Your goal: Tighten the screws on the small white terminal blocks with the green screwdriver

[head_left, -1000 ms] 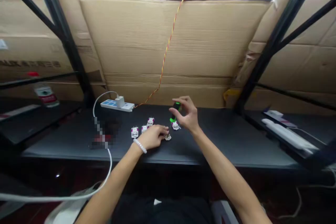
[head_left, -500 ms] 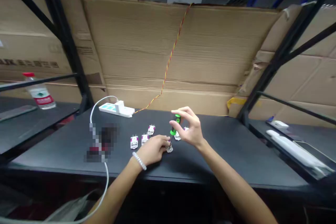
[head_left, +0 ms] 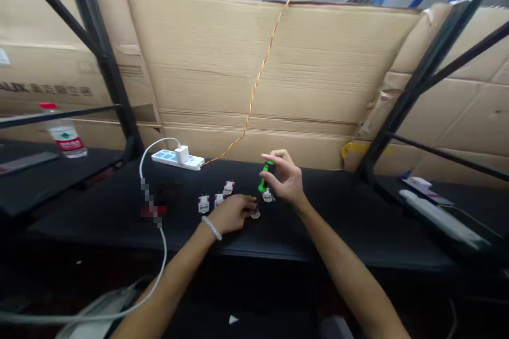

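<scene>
My right hand (head_left: 288,177) is closed round the handle of a green and black screwdriver (head_left: 267,175), which stands nearly upright. Its shaft is hard to make out against the dark table, so I cannot tell whether the tip touches anything. My left hand (head_left: 234,213) rests on the table with its fingers closed on a small white plug part (head_left: 255,214), mostly hidden by the fingertips. Behind the screwdriver lies another white plug part (head_left: 268,195). Left of my left hand are similar white and purple plug parts with thin prongs, one of them (head_left: 203,203) fully visible.
A white power strip (head_left: 169,157) with a plugged-in adapter lies at the back left, its white cable (head_left: 164,254) hanging over the front edge. A twisted red-yellow wire (head_left: 256,82) runs up the cardboard wall (head_left: 199,63). Black frame posts (head_left: 401,111) flank the table.
The view has tilted slightly and become brighter above. Both hands keep nearly the same places, my left on the plug part and my right on the screwdriver.
</scene>
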A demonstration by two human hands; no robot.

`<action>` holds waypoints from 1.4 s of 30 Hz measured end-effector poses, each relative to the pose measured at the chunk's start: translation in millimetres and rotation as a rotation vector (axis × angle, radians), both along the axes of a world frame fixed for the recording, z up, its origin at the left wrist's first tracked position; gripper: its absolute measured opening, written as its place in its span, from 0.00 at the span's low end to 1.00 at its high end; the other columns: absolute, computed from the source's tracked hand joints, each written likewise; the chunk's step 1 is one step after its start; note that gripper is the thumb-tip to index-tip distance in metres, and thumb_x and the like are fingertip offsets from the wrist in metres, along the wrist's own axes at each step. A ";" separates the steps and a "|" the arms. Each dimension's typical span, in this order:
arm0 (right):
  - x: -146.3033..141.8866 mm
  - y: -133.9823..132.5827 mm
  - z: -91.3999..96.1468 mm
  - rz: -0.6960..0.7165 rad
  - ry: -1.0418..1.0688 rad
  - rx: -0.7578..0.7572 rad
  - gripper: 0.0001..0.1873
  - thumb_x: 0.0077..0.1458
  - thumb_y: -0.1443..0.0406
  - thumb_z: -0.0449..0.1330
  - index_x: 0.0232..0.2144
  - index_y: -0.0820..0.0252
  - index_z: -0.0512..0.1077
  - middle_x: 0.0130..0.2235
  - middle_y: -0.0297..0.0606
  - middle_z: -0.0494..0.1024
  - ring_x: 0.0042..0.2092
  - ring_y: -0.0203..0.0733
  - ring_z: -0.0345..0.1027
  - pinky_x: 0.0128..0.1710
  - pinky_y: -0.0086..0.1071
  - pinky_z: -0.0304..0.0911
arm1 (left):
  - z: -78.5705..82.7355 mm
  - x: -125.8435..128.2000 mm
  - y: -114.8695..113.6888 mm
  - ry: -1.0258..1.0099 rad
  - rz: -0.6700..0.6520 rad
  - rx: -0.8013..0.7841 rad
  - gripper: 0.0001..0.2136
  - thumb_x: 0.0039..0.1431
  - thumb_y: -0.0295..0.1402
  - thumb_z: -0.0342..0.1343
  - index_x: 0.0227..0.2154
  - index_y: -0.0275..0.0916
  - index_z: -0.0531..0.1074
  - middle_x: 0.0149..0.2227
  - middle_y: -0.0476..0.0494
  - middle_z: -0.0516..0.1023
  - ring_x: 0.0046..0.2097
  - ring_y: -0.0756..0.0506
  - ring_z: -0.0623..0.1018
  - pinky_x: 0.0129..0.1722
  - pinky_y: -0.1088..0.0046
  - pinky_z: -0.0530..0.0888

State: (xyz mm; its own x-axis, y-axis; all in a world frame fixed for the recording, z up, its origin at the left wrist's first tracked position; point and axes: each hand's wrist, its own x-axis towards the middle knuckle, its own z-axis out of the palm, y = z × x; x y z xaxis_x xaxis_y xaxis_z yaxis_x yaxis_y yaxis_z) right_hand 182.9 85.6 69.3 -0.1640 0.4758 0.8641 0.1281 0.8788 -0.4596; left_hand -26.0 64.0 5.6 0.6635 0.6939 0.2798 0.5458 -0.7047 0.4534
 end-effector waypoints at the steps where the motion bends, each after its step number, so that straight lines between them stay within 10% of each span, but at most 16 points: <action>1: -0.1 -1.7 0.5 0.038 -0.011 -0.030 0.21 0.66 0.56 0.65 0.59 0.48 0.77 0.48 0.42 0.75 0.47 0.46 0.74 0.51 0.44 0.74 | -0.6 0.1 0.7 0.001 0.002 0.003 0.14 0.62 0.21 0.57 0.40 0.41 0.85 0.57 0.40 0.83 0.62 0.38 0.80 0.66 0.61 0.73; 5: 2.9 -7.3 0.7 0.200 -0.065 -0.072 0.24 0.73 0.55 0.54 0.67 0.46 0.69 0.52 0.43 0.77 0.48 0.47 0.77 0.54 0.48 0.75 | -0.9 -0.2 2.2 0.002 0.002 0.011 0.13 0.62 0.22 0.57 0.40 0.42 0.85 0.57 0.41 0.84 0.61 0.38 0.81 0.66 0.61 0.73; 11: 3.5 -6.8 -1.7 -0.127 -0.026 0.021 0.22 0.60 0.52 0.69 0.55 0.49 0.79 0.47 0.43 0.75 0.46 0.48 0.73 0.49 0.46 0.75 | 3.3 -1.3 0.1 0.011 0.021 -0.003 0.13 0.63 0.23 0.57 0.40 0.43 0.85 0.59 0.43 0.83 0.62 0.38 0.80 0.65 0.61 0.73; 18: 6.7 -4.8 -2.6 0.121 -0.042 -0.054 0.26 0.73 0.53 0.52 0.68 0.49 0.68 0.52 0.44 0.79 0.46 0.47 0.78 0.52 0.48 0.76 | 6.0 -0.4 -0.1 0.035 0.020 -0.015 0.15 0.63 0.23 0.56 0.44 0.41 0.86 0.59 0.41 0.83 0.63 0.39 0.79 0.66 0.62 0.73; 24: 4.7 -7.0 -0.2 -0.162 -0.016 -0.008 0.23 0.63 0.51 0.66 0.56 0.52 0.78 0.46 0.43 0.76 0.41 0.45 0.72 0.45 0.42 0.75 | 7.2 -1.4 -1.1 0.042 0.007 -0.007 0.15 0.63 0.22 0.56 0.42 0.43 0.86 0.60 0.42 0.82 0.63 0.39 0.80 0.66 0.62 0.74; 29: 6.3 -4.1 -0.3 0.062 -0.059 -0.067 0.27 0.73 0.52 0.51 0.69 0.50 0.67 0.52 0.45 0.79 0.45 0.46 0.77 0.51 0.46 0.76 | 6.5 -2.0 0.1 0.045 0.018 -0.007 0.15 0.63 0.22 0.56 0.44 0.43 0.86 0.59 0.41 0.82 0.63 0.39 0.80 0.66 0.61 0.74; 35: 5.9 -6.5 -2.2 -0.148 -0.021 -0.017 0.24 0.61 0.50 0.67 0.57 0.50 0.78 0.49 0.42 0.74 0.44 0.45 0.72 0.50 0.45 0.75 | 8.7 -2.2 -1.4 0.049 0.009 -0.013 0.14 0.63 0.23 0.58 0.45 0.42 0.85 0.61 0.40 0.81 0.64 0.37 0.79 0.66 0.59 0.73; 42: 8.7 -2.2 -5.1 0.078 0.000 -0.105 0.26 0.69 0.51 0.57 0.65 0.49 0.71 0.54 0.44 0.76 0.48 0.47 0.75 0.53 0.47 0.75 | 14.5 -0.8 -5.1 0.037 -0.003 -0.039 0.13 0.64 0.25 0.58 0.44 0.42 0.85 0.59 0.41 0.82 0.64 0.39 0.79 0.67 0.62 0.72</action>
